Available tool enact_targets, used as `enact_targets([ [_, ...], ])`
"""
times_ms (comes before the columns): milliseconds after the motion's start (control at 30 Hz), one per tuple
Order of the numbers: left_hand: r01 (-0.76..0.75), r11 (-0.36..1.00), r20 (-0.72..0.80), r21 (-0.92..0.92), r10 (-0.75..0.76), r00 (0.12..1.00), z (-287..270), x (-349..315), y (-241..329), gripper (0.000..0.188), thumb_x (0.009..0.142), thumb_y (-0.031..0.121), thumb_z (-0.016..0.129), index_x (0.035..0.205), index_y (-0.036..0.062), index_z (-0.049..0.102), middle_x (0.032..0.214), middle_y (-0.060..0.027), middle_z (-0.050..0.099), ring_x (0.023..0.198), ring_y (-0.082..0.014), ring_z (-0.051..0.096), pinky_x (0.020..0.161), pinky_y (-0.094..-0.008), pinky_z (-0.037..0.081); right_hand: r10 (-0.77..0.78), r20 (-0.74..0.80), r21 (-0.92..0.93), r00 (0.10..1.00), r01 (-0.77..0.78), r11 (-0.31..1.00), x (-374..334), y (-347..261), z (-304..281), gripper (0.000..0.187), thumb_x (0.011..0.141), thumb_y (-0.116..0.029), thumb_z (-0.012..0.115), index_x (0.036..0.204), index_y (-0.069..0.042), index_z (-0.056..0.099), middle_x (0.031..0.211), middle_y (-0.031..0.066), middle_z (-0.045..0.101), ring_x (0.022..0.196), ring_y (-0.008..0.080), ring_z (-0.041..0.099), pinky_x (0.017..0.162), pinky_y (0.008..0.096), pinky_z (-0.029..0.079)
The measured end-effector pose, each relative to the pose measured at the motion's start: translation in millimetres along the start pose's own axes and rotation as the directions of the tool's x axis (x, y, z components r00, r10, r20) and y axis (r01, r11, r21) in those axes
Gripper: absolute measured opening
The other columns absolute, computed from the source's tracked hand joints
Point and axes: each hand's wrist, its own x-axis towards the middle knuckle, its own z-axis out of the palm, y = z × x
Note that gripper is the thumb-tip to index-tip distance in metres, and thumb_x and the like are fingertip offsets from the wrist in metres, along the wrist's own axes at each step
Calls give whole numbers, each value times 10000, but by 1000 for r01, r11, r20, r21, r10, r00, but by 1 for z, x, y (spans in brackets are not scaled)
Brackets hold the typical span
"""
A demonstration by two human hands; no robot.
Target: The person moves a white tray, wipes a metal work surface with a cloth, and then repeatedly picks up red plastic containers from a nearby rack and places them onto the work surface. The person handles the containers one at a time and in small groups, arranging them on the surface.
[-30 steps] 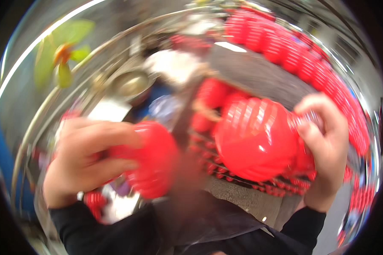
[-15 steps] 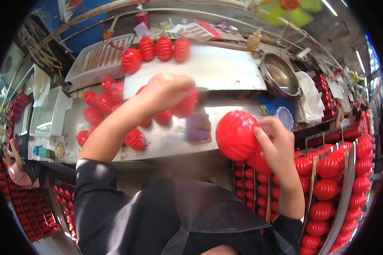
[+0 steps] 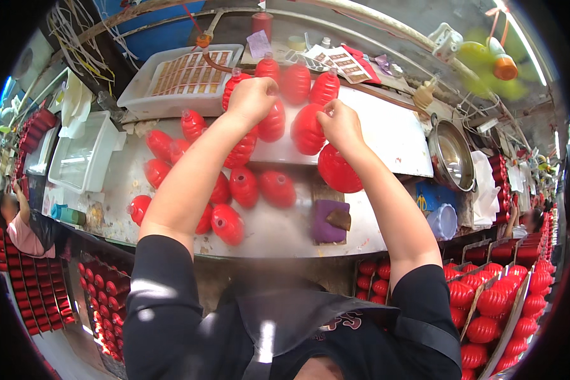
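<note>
My left hand [image 3: 252,101] is closed over the top of a glossy red ribbed bottle-shaped piece [image 3: 272,121], held over the white board [image 3: 386,130]. My right hand [image 3: 342,123] pinches another red ribbed piece [image 3: 308,130] at its upper end. A further red piece [image 3: 339,168] hangs just below that hand; the grip on it is hidden. Behind my hands, several like pieces stand in a row on the board, among them one with a narrow neck [image 3: 325,87]. More red pieces [image 3: 227,224] lie and lean together on the worktable [image 3: 272,234], left of centre.
A purple cloth-like pad [image 3: 329,221] lies near the table's front edge. At the right are a metal pan [image 3: 451,155] and a pale blue cup [image 3: 443,221]. A white tub [image 3: 180,79] with printed sheets stands behind. Racks of red pieces [image 3: 487,301] flank me; co-workers are at both sides.
My right hand has moved forward and left from the front edge to the board, carrying red pieces. My left hand has moved forward with its red piece. The view has shifted.
</note>
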Motion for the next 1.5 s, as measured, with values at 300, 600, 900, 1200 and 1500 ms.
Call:
enact_targets([
  [300, 98, 995, -1, -29, -98, 995, 47, 33, -49, 220, 791, 108, 731, 1011, 90, 737, 975, -133, 734, 930, -307, 696, 828, -415, 535, 26, 21, -72, 999, -24, 997, 66, 5, 73, 259, 848, -214, 693, 976, 10, 679, 942, 230, 716, 950, 388, 689, 864, 454, 524],
  [600, 133, 980, -40, -147, -140, 989, 59, 40, -66, 301, 824, 149, 677, 1117, 87, 713, 1044, -158, 726, 987, -332, 687, 864, -429, 529, 63, -113, 201, 992, -39, 979, 81, 34, 77, 298, 924, -265, 670, 1073, -10, 706, 861, 195, 724, 786, 270, 713, 726, 385, 549],
  [900, 164, 719, -176, -675, -373, 911, 56, 6, -93, 154, 934, 102, 620, 1052, 37, 695, 833, -67, 726, 711, -115, 662, 678, -292, 535, 314, -411, 500, 856, -76, 863, 103, 89, 73, 268, 944, -231, 603, 991, 9, 713, 794, 211, 698, 731, 310, 695, 682, 405, 508],
  [1200, 109, 993, -337, -50, -120, 934, 49, -26, -83, 497, 907, 214, 656, 1341, 7, 532, 1278, -224, 594, 1204, -407, 527, 1056, -482, 380, 44, -380, 291, 924, 75, 954, 83, 101, 67, 292, 919, -270, 618, 1025, -4, 677, 1055, 242, 663, 1011, 413, 624, 871, 474, 493],
  [1500, -4, 949, -308, -316, -98, 946, 19, -164, 37, 561, 912, 47, 622, 1428, -10, 410, 1289, -166, 569, 1211, -275, 548, 1068, -384, 403, -112, -108, 272, 988, 138, 952, -222, 161, -35, 372, 940, -145, 575, 1295, -38, 546, 1220, 203, 589, 1139, 393, 568, 966, 440, 466],
])
